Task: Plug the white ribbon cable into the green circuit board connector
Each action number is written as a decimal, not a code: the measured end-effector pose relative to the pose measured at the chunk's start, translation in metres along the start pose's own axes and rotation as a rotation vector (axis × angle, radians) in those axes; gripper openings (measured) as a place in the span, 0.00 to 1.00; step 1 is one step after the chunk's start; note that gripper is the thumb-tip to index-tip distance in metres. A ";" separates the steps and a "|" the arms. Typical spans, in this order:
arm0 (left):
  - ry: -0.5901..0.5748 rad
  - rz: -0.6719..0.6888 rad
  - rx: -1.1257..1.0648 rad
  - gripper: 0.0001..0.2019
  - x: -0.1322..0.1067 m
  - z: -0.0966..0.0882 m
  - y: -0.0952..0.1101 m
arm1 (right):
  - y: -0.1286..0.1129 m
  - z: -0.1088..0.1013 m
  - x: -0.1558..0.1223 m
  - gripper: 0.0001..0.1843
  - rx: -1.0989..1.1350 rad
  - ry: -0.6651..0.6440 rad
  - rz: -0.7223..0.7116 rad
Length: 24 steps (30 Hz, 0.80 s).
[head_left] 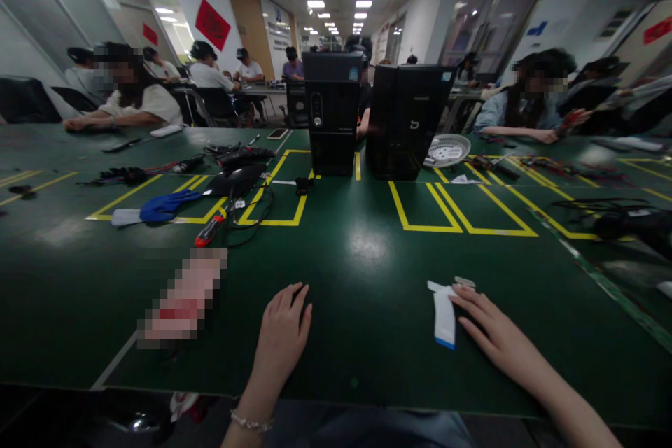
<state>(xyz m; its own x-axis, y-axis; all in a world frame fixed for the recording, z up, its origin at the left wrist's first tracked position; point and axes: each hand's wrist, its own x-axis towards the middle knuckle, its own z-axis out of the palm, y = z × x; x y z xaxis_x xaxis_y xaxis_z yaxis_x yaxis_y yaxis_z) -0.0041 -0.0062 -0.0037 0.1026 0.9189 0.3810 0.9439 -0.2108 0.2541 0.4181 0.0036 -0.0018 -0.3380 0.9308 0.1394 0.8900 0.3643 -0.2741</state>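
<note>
My left hand point(286, 327) rests palm down on the green tabletop point(362, 322), its fingers stretched forward and holding nothing. My right hand point(488, 329) lies flat to the right, its fingers extended. Its fingertips touch or overlap the upper edge of a white flat strip with a blue end point(444, 318), bent at the top; I cannot tell whether it is a ribbon cable. Just beyond those fingertips sits a small pale oval piece point(465, 283), partly hidden. Left of my left hand is a pinkish item point(183, 297), blurred by pixelation.
Two black computer towers point(333, 112) point(408, 122) stand at mid-table. A red-and-black screwdriver point(210, 231), a blue glove point(165, 207) and cables point(239, 154) lie to the left. On the right are a white basket point(448, 150) and black cables point(619, 213). People sit around.
</note>
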 end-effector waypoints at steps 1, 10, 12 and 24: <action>-0.003 0.002 -0.001 0.18 0.000 0.000 0.000 | -0.019 0.003 0.008 0.26 -0.011 -0.038 -0.051; 0.034 0.028 0.012 0.17 0.000 0.004 -0.003 | -0.164 0.033 0.057 0.28 0.043 -0.204 -0.352; 0.035 0.034 0.017 0.17 0.000 0.005 -0.005 | -0.181 0.039 0.060 0.30 0.059 -0.224 -0.351; -0.023 0.010 0.034 0.18 -0.002 0.004 -0.005 | -0.072 0.007 0.046 0.31 -0.161 0.020 0.053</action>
<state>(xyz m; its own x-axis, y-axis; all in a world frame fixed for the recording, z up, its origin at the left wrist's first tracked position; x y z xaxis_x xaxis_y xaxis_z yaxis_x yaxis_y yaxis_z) -0.0080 -0.0053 -0.0092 0.1187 0.9242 0.3629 0.9528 -0.2089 0.2202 0.3362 0.0203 0.0178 -0.2846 0.9471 0.1482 0.9445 0.3035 -0.1257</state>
